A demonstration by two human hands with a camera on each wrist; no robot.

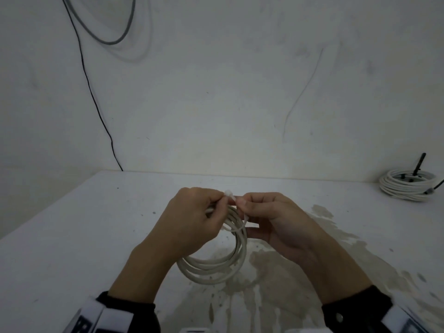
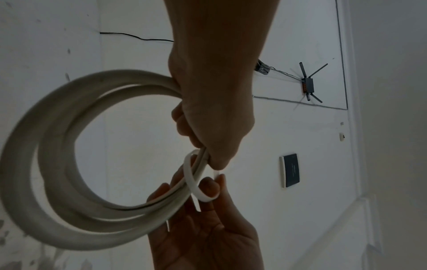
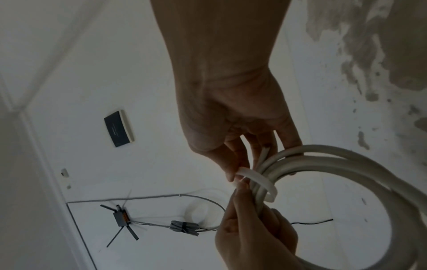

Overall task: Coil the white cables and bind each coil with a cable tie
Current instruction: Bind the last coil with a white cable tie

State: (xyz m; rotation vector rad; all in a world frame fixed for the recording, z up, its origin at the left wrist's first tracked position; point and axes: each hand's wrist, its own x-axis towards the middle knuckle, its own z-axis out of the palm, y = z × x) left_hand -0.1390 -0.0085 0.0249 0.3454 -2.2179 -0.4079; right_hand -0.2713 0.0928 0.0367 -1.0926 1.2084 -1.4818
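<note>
A white cable coil (image 1: 216,265) hangs between my two hands above the table (image 1: 72,236). My left hand (image 1: 192,212) grips the top of the coil (image 2: 69,164) and pinches the head of a white cable tie (image 1: 228,193). The tie (image 2: 191,180) loops loosely around the bundled strands. My right hand (image 1: 262,212) pinches the other part of the tie (image 3: 258,180) between thumb and forefinger, its other fingers behind the coil (image 3: 346,173). A second white coil (image 1: 408,186) lies bound at the far right of the table.
A black stick-like object (image 1: 419,164) stands by the far coil. A black wire (image 1: 96,104) and a grey cable (image 1: 120,32) run down the wall behind. Brownish stains (image 1: 276,260) mark the table under my hands.
</note>
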